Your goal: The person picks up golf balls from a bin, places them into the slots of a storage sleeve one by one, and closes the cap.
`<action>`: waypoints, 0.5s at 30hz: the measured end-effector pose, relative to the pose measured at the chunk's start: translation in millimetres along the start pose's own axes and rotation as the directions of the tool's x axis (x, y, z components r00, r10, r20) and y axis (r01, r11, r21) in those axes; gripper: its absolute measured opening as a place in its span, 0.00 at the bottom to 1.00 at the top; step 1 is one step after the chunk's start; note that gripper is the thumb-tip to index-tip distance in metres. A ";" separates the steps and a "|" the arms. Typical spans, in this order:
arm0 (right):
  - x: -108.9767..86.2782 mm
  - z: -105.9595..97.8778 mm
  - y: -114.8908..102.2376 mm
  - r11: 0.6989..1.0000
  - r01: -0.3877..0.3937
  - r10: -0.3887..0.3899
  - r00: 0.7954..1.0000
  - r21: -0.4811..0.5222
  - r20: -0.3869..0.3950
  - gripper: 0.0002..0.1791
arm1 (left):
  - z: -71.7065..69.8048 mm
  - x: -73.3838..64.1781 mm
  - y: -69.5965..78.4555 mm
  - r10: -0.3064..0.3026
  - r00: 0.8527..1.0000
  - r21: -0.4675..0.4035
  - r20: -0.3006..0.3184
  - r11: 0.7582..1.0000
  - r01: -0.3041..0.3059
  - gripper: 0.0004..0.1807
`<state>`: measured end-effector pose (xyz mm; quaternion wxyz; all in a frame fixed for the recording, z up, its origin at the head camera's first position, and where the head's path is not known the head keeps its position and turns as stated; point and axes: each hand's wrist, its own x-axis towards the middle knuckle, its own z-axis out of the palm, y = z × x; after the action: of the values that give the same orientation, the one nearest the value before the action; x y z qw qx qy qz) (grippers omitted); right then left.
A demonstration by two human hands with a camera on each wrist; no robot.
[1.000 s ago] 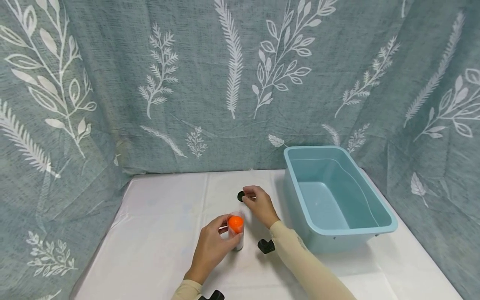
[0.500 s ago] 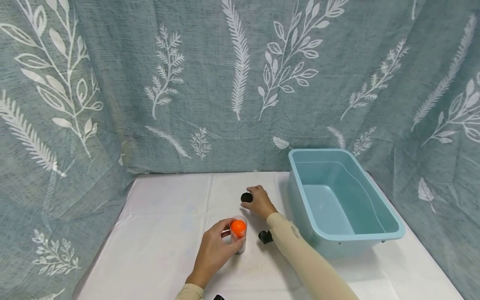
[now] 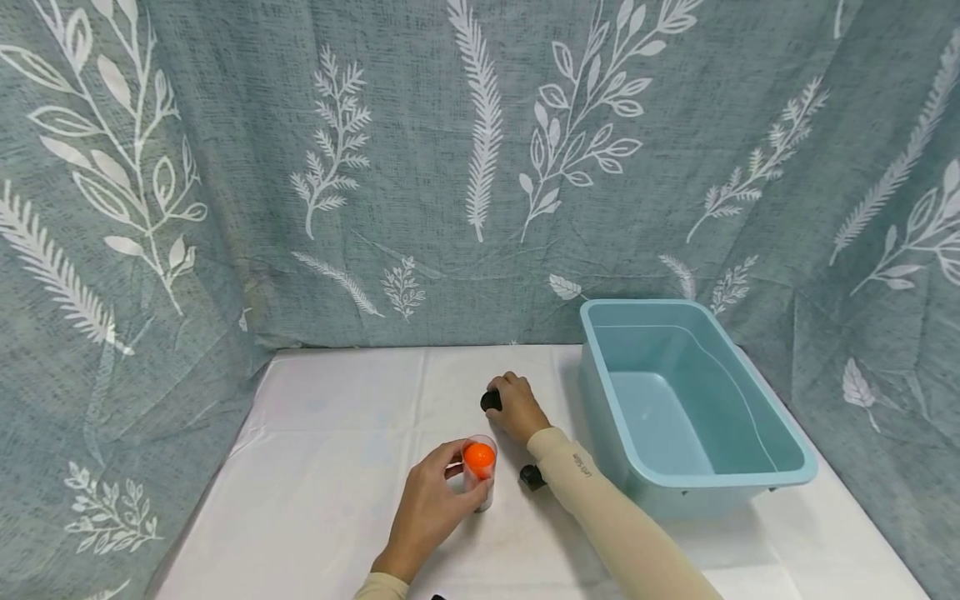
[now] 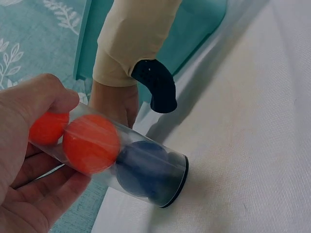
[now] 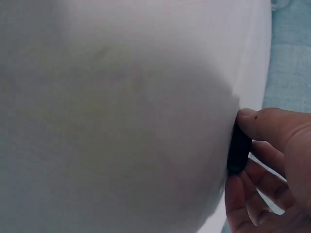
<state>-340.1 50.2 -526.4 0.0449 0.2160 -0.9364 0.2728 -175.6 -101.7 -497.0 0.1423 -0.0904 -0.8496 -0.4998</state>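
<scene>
A clear plastic tube [image 4: 171, 180] stands on the cloth in my left hand [image 3: 431, 510], thumb on one side and fingers on the other. Two orange balls [image 4: 91, 144] sit in its upper part, above a dark blue ball [image 4: 141, 167]. In the head view the tube's top is uncovered, and one orange ball fills the mouth. Just beyond the tube, my right hand [image 3: 519, 410] pinches a round black lid [image 3: 491, 402] by its edges. The right wrist view shows the lid [image 5: 239, 149] edge-on between thumb and fingertips, close over the white cloth.
A light blue plastic tub [image 3: 633, 433] stands at the right, beside the right forearm, with nothing inside. White cloth [image 3: 330, 467] covers the table. A grey-green leaf-patterned curtain [image 3: 420, 167] hangs behind and at both sides. A black camera mount [image 3: 532, 477] juts from the right wrist.
My right hand has closed its fingers on the black lid, which lay flat on the cloth and now tilts. My left hand keeps hold of the tube. The head view has shifted slightly.
</scene>
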 end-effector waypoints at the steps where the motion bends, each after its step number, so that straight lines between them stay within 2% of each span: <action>1: -0.5 -1.7 -0.4 1.000 -0.004 0.004 1.000 0.000 -0.003 0.20 | 0.5 0.2 0.4 0.002 1.000 0.003 0.001 1.000 -0.002 0.24; 8: -6.5 -17.1 -10.0 0.997 -0.032 0.032 0.999 0.065 -0.003 0.20 | 2.3 0.9 1.1 -0.004 1.000 0.010 0.013 1.000 0.004 0.25; 15: -16.9 -30.3 -24.3 0.987 -0.043 0.035 0.998 0.154 0.059 0.17 | 1.7 1.4 1.1 -0.004 1.000 0.000 0.026 1.000 0.004 0.26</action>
<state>-315.4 54.3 -492.2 -0.0037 0.2080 -0.9172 0.3397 -176.8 -99.7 -496.3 0.1302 -0.0952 -0.8514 -0.4991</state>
